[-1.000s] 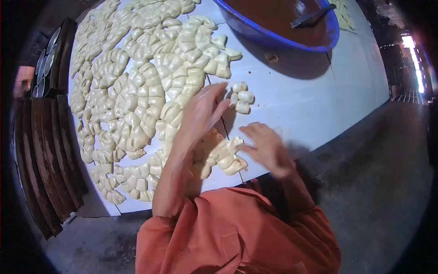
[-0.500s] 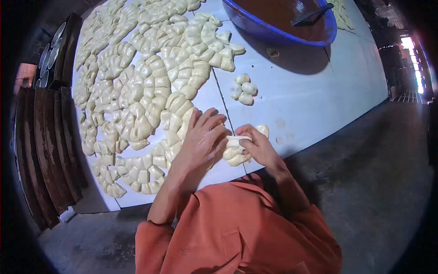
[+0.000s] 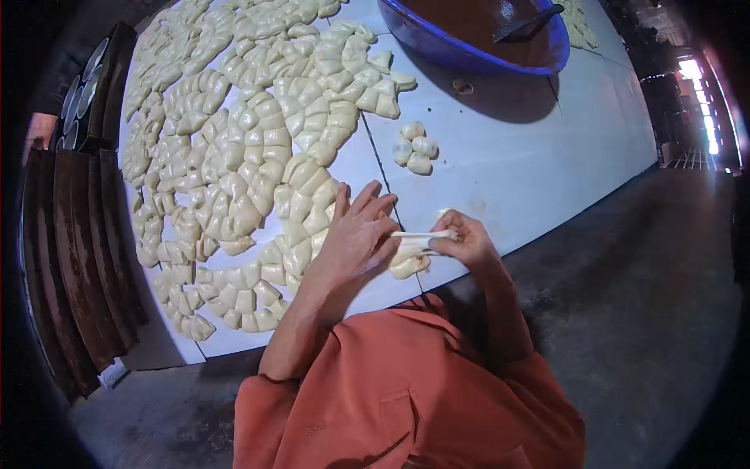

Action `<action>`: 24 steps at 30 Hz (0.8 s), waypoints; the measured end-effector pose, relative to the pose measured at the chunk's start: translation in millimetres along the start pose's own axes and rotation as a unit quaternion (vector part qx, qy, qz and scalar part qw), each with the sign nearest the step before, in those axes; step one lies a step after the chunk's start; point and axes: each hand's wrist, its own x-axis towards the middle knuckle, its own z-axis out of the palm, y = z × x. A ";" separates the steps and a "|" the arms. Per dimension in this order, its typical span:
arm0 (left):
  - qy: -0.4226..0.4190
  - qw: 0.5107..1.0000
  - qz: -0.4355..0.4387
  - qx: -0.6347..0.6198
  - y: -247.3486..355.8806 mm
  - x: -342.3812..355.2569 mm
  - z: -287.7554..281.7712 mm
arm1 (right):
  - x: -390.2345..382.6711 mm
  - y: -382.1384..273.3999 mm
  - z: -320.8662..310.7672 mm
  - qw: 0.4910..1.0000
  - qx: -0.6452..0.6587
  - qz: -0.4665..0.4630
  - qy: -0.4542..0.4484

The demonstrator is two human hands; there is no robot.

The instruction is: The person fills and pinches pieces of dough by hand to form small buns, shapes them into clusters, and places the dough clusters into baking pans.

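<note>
A pale strip of dough (image 3: 419, 235) is stretched taut above the table. Its right end is pinched between the thumb and fingers of my right hand (image 3: 467, 238). The strip's left end reaches the thumb side of my left hand (image 3: 357, 239), whose fingers are stretched out and spread; whether the thumb presses on the dough I cannot tell. Just under the strip lies a soft lump of dough (image 3: 408, 267). A bit of dough behind the right hand is mostly hidden. To the left, many cut dough pieces (image 3: 242, 164) sit in curved, touching rows.
The white table (image 3: 531, 168) has dark seams. A small cluster of rounded dough pieces (image 3: 416, 148) lies ahead of my hands. Farther back stands a blue basin (image 3: 476, 56) of brown liquid with a dark utensil (image 3: 529, 25). Dark metal trays (image 3: 82, 250) are stacked at the left.
My right hand has moved right, drawing the dough strip out longer. The left hand's fingers have spread more, and the hand has shifted only slightly.
</note>
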 end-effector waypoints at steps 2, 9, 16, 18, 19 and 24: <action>0.005 1.000 0.000 -0.012 -0.7 1.2 -0.1 | -4.0 -11.1 17.4 0.998 -0.049 -0.026 0.028; -0.003 0.999 -0.014 -0.039 -3.1 -3.5 1.5 | -5.7 -18.5 23.8 0.938 -0.325 -0.116 0.010; 0.028 0.997 0.000 -0.069 9.1 -3.2 13.6 | -1.6 -4.3 35.7 0.965 -0.238 -0.089 0.068; 0.036 0.997 0.003 -0.070 12.2 -4.7 17.4 | -2.3 -3.5 34.5 0.972 -0.219 -0.043 0.070; 0.044 0.996 0.006 -0.071 13.7 -4.9 19.2 | -3.5 -3.6 32.5 0.990 -0.121 -0.028 0.063; 0.044 0.999 0.013 -0.022 14.1 -3.9 26.3 | -14.3 -28.9 26.0 0.960 0.254 -0.117 -0.006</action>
